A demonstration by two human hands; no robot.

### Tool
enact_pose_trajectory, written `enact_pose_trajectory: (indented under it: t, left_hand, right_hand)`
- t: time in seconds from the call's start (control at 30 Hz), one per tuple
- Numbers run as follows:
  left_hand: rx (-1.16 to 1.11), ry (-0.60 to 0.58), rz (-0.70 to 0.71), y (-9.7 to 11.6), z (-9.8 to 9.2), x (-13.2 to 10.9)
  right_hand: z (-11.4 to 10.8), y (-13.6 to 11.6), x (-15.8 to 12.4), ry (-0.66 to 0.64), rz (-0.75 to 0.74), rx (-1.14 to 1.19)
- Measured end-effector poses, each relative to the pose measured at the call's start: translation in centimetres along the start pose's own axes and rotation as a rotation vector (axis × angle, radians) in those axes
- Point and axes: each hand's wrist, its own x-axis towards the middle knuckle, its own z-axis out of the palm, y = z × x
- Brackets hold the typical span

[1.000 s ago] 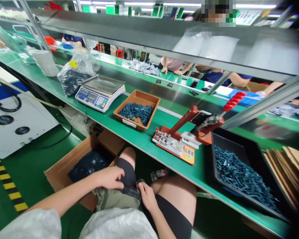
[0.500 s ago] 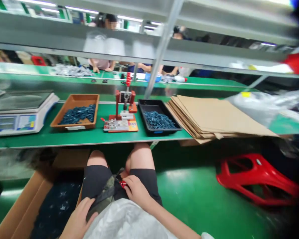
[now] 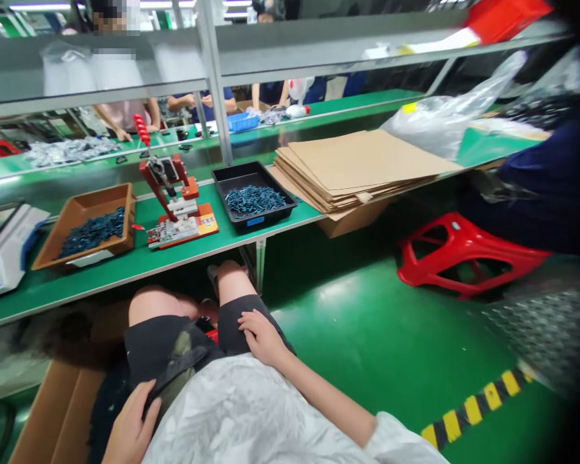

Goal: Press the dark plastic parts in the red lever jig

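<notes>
My right hand (image 3: pixel 261 338) rests on the dark shorts over my right thigh, fingers stretched out and holding nothing. Low on the left, my left hand (image 3: pixel 134 422) lies at my lap by the edge of the shorts (image 3: pixel 154 351), its thumb and fingers apart. On the green bench ahead stands a red hand press (image 3: pixel 171 200) with a lever. To its left is a brown tray (image 3: pixel 89 225) of small dark blue parts; to its right, a black tray (image 3: pixel 254 196) holds similar blue parts. Both hands are well away from these.
A white scale (image 3: pixel 4 251) stands at the bench's left end. Cardboard sheets (image 3: pixel 362 164) are stacked on the right, overhanging the edge. A red stool (image 3: pixel 468 251) is on the floor beside a person in dark blue. An open carton (image 3: pixel 58 412) sits by my left leg. Co-workers sit opposite.
The view has swung to the right, so the bench things appear further left and tilted. My right hand has shifted from between my thighs onto the right thigh.
</notes>
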Motion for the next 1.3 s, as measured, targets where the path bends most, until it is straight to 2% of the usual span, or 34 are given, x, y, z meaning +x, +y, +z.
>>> enact_pose_trajectory:
  t: [0.07,0.17,0.23,0.3,0.4,0.5,0.57,0.67,0.7,0.73,0.8,0.87,0.9,0.97,1.03,1.17,1.23,1.3]
  left_hand:
    - [-0.03,-0.054,-0.055,1.6,-1.4,1.7]
    - [-0.112,-0.039,-0.178,3.6,-3.3,5.2]
    - [-0.198,-0.026,-0.31,4.4,-4.6,7.5]
    - [-0.344,0.037,-0.499,4.8,-5.9,9.6]
    - [-0.754,0.229,-0.747,4.5,-7.9,12.5]
    - [-1.122,0.383,-0.863,2.6,-9.8,14.0]
    - [-1.246,0.488,-0.946,0.3,-10.9,13.6]
    - [-1.242,0.684,-1.076,-4.2,-12.2,11.1]
    - [-1.157,0.692,-1.12,-5.6,-12.4,9.9]
    - [-1.044,0.644,-1.167,-7.0,-12.5,8.7]
    - [-0.818,0.44,-1.251,-9.0,-12.3,6.1]
    - [-0.686,0.253,-1.293,-9.9,-11.5,3.9]
    - [-0.662,0.211,-1.298,-9.9,-11.0,3.1]
    - [-0.635,0.191,-1.294,-9.1,-10.1,1.9]
    - [-0.623,0.155,-1.25,-7.7,-9.5,1.3]
    - [-0.586,0.061,-0.989,-4.4,-9.3,1.2]
    - [-0.657,0.015,-0.908,-3.4,-9.7,1.4]
    - [-0.845,-0.089,-0.929,-3.0,-10.3,1.5]
  right_hand:
    - [-0.2,-0.1,0.9,-0.05,0.022,-0.01]
    - [-0.8,-0.8,2.8,-0.142,0.083,-0.023]
    - [-0.6,-1.7,4.5,-0.235,0.114,0.022]
    - [0.4,-3.1,6.0,-0.361,0.108,0.105]
    - [2.8,-5.4,8.1,-0.498,0.06,0.155]
    - [5.2,-6.8,9.9,-0.604,-0.026,0.066]
    - [6.2,-7.0,11.2,-0.725,-0.069,0.002]
    - [6.7,-6.7,13.0,-0.923,-0.05,-0.001]
    - [6.6,-6.6,13.5,-0.97,-0.034,0.012]
    - [6.6,-6.6,14.0,-1.003,-0.025,0.021]
    - [6.6,-6.6,14.6,-1.041,-0.036,0.031]
    - [7.1,-6.6,15.0,-1.087,-0.06,0.077]
    - [7.5,-6.5,15.0,-1.119,-0.052,0.12]
    - [8.7,-5.8,15.1,-1.168,0.019,0.237]
    - [10.0,-4.7,15.2,-1.159,0.124,0.367]
    - [11.6,-3.3,16.1,-1.082,0.327,0.575]
    - [11.8,-3.2,17.1,-1.056,0.399,0.64]
    - [11.9,-3.1,18.3,-1.004,0.447,0.684]
